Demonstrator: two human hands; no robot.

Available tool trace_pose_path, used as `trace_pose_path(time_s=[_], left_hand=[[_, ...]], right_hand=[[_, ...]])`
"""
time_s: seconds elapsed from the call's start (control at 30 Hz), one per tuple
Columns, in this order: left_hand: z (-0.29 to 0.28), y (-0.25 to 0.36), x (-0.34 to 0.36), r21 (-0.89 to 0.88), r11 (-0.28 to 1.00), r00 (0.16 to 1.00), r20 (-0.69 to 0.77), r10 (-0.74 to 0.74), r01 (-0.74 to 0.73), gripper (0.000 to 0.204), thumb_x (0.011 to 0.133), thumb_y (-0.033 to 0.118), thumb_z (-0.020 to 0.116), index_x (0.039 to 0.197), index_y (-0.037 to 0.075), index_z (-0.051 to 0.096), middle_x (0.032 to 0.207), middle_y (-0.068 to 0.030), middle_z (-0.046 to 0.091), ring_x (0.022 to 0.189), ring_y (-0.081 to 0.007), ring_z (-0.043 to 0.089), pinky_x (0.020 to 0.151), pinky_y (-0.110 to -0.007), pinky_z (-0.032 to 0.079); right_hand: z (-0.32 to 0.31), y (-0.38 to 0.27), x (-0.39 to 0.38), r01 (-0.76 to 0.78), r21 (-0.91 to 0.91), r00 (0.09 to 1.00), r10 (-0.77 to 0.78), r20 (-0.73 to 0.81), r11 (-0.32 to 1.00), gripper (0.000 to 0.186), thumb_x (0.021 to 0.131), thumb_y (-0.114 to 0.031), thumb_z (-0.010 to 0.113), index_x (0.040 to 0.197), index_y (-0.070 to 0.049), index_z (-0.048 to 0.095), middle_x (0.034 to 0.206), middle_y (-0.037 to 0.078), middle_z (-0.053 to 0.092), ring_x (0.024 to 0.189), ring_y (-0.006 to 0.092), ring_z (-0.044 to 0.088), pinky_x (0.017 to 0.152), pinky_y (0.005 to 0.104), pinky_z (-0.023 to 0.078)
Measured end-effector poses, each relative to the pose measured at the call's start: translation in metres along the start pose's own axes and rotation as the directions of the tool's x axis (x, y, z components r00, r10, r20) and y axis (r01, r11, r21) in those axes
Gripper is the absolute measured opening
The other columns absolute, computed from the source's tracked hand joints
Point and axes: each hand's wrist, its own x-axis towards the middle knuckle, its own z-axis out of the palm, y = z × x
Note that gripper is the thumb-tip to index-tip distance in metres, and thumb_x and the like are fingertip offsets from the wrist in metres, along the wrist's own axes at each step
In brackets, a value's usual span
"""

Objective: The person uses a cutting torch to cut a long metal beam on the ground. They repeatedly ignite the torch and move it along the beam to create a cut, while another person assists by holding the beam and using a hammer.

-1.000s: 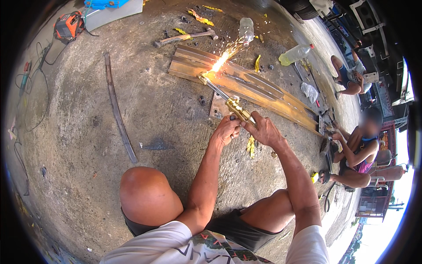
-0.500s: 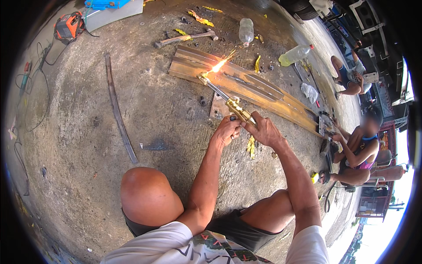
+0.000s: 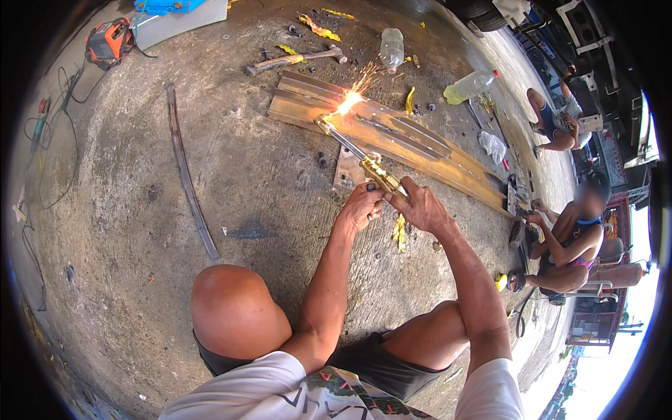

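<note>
Concrete ground (image 3: pixel 259 168), upper left: orange-and-black power unit (image 3: pixel 108 43). Right of it, a long narrow metal strip (image 3: pixel 183 168) lies well apart from the rest. Next, a hammer (image 3: pixel 294 60), just beyond the left end of a grooved, rusty steel beam (image 3: pixel 389 143). Beam slants across the ground, right end nearer the wearer. Sparks (image 3: pixel 350 103) burst near its left end, just ahead of the head of a brass-bodied cutting torch (image 3: pixel 373 166). Flat metal plate (image 3: pixel 348 168) at the beam's near edge; cannot tell whether it runs beneath.

Left hand (image 3: pixel 361 206): grip curled close at the rear of the torch, fingers bent in, by a dark knob. Right hand (image 3: pixel 420 206): grip wrapped firmly over the handle just beside it. My judgement: forearms braced on the thighs would steady the tip; a small, even gap to the steel and a slow, even pace should give a clean edge. Angle sparks away from the plastic bottle (image 3: pixel 393 50) beyond. Far right, a co-worker (image 3: pixel 570 238) crouches near the beam's right end; worth aiming clear of there too.
</note>
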Motion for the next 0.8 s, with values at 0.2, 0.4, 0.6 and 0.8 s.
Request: trace_pose_path(time_s=[0.2,0.4,0.6,0.8], left_hand=[[0.0004,-0.0004,0.0007,-0.002,1.0,1.0,-0.002,-0.002,0.002,0.012,0.095,0.006,0.062,0.085,0.012,0.066,0.065,0.0066,0.056,0.046,-0.0018,0.04,0.042,-0.022,0.028],[0.0021,-0.001,0.0001,-0.009,1.0,1.0,-0.005,-0.006,0.006,0.012,0.094,0.006,0.063,0.085,0.012,0.066,0.063,0.0076,0.055,0.046,-0.0015,0.04,0.041,-0.022,0.029],[0.0009,-0.0012,0.0008,-0.026,1.0,1.0,-0.003,-0.004,0.003,0.011,0.094,0.006,0.064,0.084,0.012,0.066,0.062,0.0071,0.054,0.046,-0.0016,0.041,0.041,-0.022,0.029],[0.0027,0.0004,-0.0001,-0.03,1.0,1.0,-0.001,-0.001,0.001,0.011,0.095,0.006,0.063,0.085,0.011,0.065,0.062,0.0071,0.053,0.046,-0.0017,0.041,0.04,-0.022,0.029]], right_hand=[[-0.0014,-0.0005,-0.0011,0.005,0.004,1.0,-0.005,0.004,1.0,0.064,0.094,-0.06,0.056,0.114,0.0,0.056,0.065,0.025,0.064,0.071,0.0404,0.072,0.069,0.0523,0.055],[-0.002,0.0002,-0.0013,-0.001,-0.008,1.0,0.001,0.016,1.0,0.062,0.095,-0.059,0.056,0.113,0.0,0.056,0.066,0.026,0.065,0.072,0.041,0.072,0.068,0.0521,0.056],[-0.0019,-0.0008,-0.0013,0.012,-0.003,1.0,-0.012,0.007,1.0,0.062,0.095,-0.06,0.056,0.114,0.0,0.056,0.067,0.026,0.065,0.072,0.041,0.072,0.068,0.052,0.056],[-0.0023,-0.0005,-0.0012,0.007,0.011,1.0,-0.007,0.007,1.0,0.064,0.095,-0.061,0.056,0.115,0.0,0.056,0.066,0.025,0.065,0.071,0.0409,0.071,0.068,0.0525,0.055]])
